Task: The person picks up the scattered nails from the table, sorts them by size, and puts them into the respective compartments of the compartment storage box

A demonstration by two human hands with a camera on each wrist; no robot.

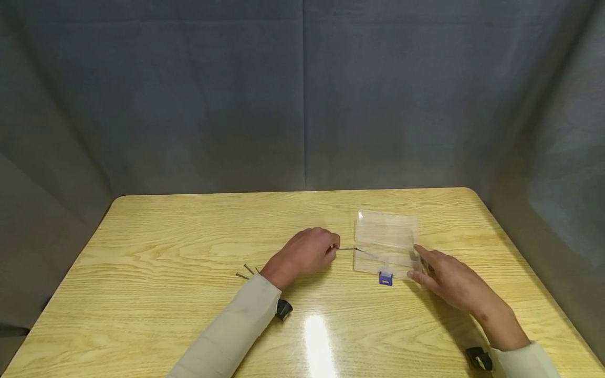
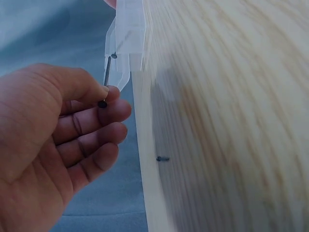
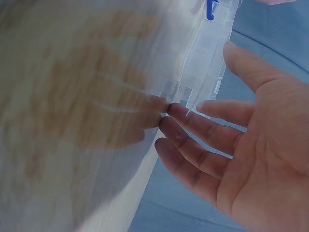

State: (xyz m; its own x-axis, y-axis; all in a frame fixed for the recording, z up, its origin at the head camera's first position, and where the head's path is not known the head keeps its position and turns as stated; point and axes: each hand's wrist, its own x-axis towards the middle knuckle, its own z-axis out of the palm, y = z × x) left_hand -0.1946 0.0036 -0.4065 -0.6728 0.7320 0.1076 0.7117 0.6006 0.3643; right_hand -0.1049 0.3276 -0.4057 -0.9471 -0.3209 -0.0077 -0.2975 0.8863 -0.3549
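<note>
A: What's in ur left hand rn?

B: A nail, pinched by the head end btw thumb & index fingertip. Other fingers curled loosely. The tip pts toward the clear plastic box and reaches its left edge; from the wrist cam it looks like it's going in at the opening, can't tell 100%.

A: And the right hand?

B: Fingers straight & spread, fingertips against the box's right side, thumb apart. Not gripping, just touching.

A: Where's the box?

B: On the wooden table, right of center, btw my two hands. Lid looks up, blue latch on the near side.

A: Anything else?

B: A few more loose nails on the table, just behind my left wrist.
</note>
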